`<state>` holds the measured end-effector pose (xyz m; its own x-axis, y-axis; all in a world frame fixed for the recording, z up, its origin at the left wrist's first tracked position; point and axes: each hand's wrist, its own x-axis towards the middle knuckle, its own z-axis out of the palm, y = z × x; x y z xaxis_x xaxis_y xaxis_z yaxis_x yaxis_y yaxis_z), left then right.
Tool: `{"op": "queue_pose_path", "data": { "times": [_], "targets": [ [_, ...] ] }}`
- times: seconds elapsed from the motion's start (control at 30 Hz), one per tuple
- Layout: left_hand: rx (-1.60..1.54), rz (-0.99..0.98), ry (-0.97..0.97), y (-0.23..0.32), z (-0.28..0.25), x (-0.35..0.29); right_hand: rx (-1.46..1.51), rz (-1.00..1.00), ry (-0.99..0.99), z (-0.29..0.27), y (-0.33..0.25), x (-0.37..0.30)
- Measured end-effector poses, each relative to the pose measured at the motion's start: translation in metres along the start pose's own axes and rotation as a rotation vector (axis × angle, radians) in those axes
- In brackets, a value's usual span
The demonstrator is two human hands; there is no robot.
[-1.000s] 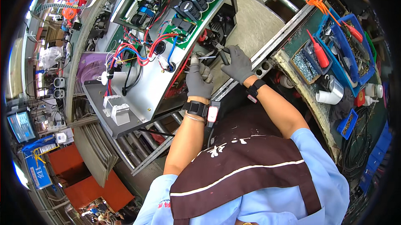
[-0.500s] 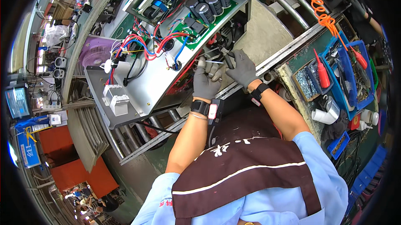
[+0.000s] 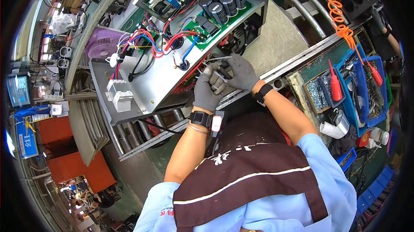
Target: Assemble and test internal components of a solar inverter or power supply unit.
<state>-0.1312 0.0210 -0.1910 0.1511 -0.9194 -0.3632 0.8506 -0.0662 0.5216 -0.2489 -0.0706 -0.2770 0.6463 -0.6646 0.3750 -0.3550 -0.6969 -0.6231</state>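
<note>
My gloved left hand (image 3: 208,92) is closed just off the near side of a metal chassis (image 3: 166,86), its fingers around a thin pale strip (image 3: 221,77) that looks like a cable tie. From the right, my gloved right hand (image 3: 242,73) meets it, fingers bent and pinched on the strip's other part. The fingertips of both hands almost touch and partly hide what they grip. Red and black wires run inside the chassis beside them. On top of the chassis sit a green circuit board (image 3: 196,38) with several black capacitors (image 3: 218,13) and thick red and blue wires (image 3: 172,44).
A roller conveyor (image 3: 297,10) with a metal rail runs under the chassis. At right, blue bins (image 3: 364,111) hold screws and tools, among them a red bottle (image 3: 334,86). An orange coiled hose (image 3: 334,3) hangs above. A purple fan (image 3: 102,45) stands behind the chassis.
My right hand has come down and left, nearer my left hand. The dark tool seen by its fingers before no longer shows clearly there. The whole view has shifted slightly.
</note>
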Motion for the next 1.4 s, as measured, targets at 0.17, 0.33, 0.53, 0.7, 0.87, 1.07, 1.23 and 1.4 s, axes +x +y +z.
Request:
{"op": "queue_pose_path", "data": {
  "times": [0.17, 0.33, 0.53, 0.7, 0.87, 1.07, 1.23, 1.4],
  "targets": [
    [0.152, -0.052, 0.106, 0.009, 0.0, -0.009, 0.031, -0.033, 0.065, 0.005, -0.012, 0.0],
    [0.131, -0.082, 0.122, 0.008, 0.0, -0.008, 0.078, -0.065, 0.148, 0.005, -0.018, 0.003],
    [0.126, -0.123, 0.074, 0.012, 0.001, -0.007, 0.125, -0.008, 0.135, 0.014, -0.018, -0.001],
    [0.186, -0.198, 0.234, 0.013, 0.005, -0.01, 0.181, 0.105, 0.114, 0.019, -0.015, -0.011],
    [0.194, -0.157, 0.267, 0.003, 0.006, -0.015, 0.293, 0.221, -0.115, 0.012, -0.02, -0.017],
    [0.196, -0.164, 0.288, -0.006, 0.019, -0.013, 0.414, 0.301, -0.156, 0.02, -0.027, -0.008],
    [-0.027, -0.258, -0.002, -0.009, 0.026, -0.005, 0.653, 0.358, -0.271, 0.039, -0.013, -0.005],
    [0.035, -0.171, 0.244, -0.014, 0.045, 0.006, 0.386, 1.023, -0.194, 0.04, -0.079, 0.018]
  ]
}}
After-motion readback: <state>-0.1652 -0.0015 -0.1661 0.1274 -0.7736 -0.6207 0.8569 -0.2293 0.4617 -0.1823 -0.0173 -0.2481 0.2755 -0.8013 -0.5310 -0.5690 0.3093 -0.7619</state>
